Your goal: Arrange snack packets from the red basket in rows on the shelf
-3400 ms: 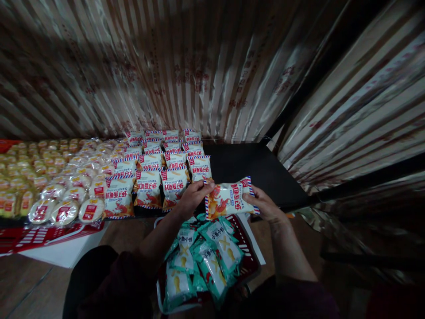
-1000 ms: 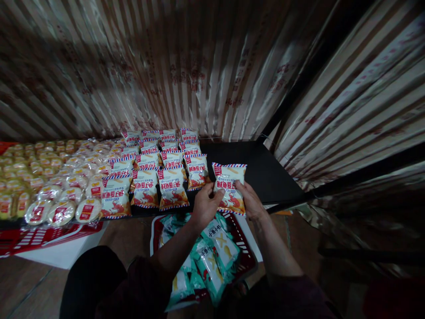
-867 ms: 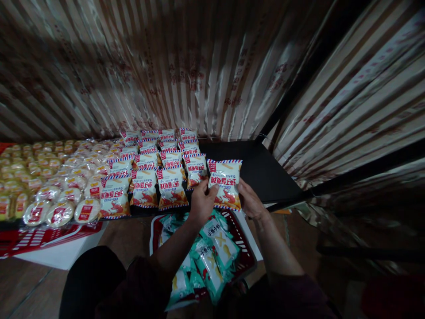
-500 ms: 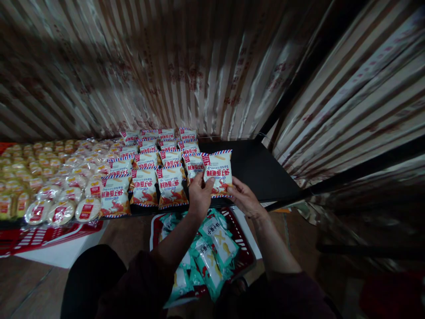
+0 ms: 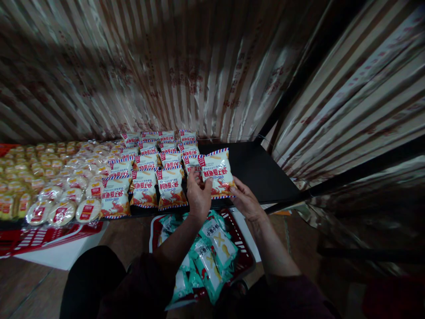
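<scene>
Between my two hands is a white and orange snack bag with a striped edge, held upright above the front of the black shelf. My left hand grips its lower left side, with fingers in front of another such bag standing behind. The fingers of my right hand pinch its lower right corner. Several matching bags stand in rows on the shelf, just left of my hands.
Round packaged cakes and small yellow packs cover the shelf's left part. Below the shelf are a red basket of green snack bags and another red basket. Black frame bars stand at right; striped fabric hangs behind.
The held bag has tilted slightly and shifted a little to the left. My left hand has moved slightly left; its fingers reach toward the bag behind.
</scene>
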Tool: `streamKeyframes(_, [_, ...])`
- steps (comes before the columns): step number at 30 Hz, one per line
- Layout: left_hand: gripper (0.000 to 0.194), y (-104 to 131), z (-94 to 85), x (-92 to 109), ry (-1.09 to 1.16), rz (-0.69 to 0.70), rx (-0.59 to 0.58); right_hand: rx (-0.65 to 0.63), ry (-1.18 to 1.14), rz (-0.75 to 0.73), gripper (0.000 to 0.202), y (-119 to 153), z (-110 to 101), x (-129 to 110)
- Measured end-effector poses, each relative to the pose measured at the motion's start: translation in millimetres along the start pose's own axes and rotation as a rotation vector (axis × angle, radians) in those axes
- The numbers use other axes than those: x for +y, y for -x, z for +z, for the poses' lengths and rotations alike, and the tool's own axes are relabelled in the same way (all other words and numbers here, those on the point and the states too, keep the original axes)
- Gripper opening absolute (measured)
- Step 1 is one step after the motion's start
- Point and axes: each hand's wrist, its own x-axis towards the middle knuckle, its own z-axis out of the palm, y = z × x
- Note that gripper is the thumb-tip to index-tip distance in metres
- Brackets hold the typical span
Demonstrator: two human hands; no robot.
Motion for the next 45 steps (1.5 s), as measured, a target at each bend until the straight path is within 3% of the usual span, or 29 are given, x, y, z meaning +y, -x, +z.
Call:
streamKeyframes(4, [0.061,0,-0.3,9,-0.022,0.084,-0.004,0.017,0.027,-0.012,0.052,-1,-3,1])
streamKeyframes(10, [0.032,1,-1.5,15,-0.125,0.197,0.011,0.055,-0.007,0.011,0.067,0,-10,5])
streamKeyframes(15, [0.026,5,-2.1,11,-0.060,0.170,-0.065,0.054,-0.001,-0.008,0.054,1,-3,0])
streamKeyframes(23, [0.034,15,-0.1,22,0.238,-0.101,-0.244,0.116,0.126,-0.147,0.038,-1,-7,0])
streamKeyframes(28, [0.042,21,-2.1,33,0.321,-0.165,-0.325,0.048,0.230,-0.260,0.024,-1,-11,-1])
streamKeyframes(31, [0.051,21,-1.0,27,0.421,-0.244,-0.360,0.009,0.280,-0.260,0.020,0,-14,0])
streamKeyframes(35, [0.057,18,-1.7,16,0.549,-0.357,-0.311,0.011,0.275,-0.247,0.018,-1,-14,4])
streamKeyframes(40, [0.063,16,-11.3,20,0.709,-0.546,-0.278,0.182,0.157,-0.175,0.031,-3,-7,3])
streamKeyframes(45, [0.062,15,-17.0,20,0.726,-0.578,-0.318,0.065,0.126,-0.057,0.049,-4,-2,5])
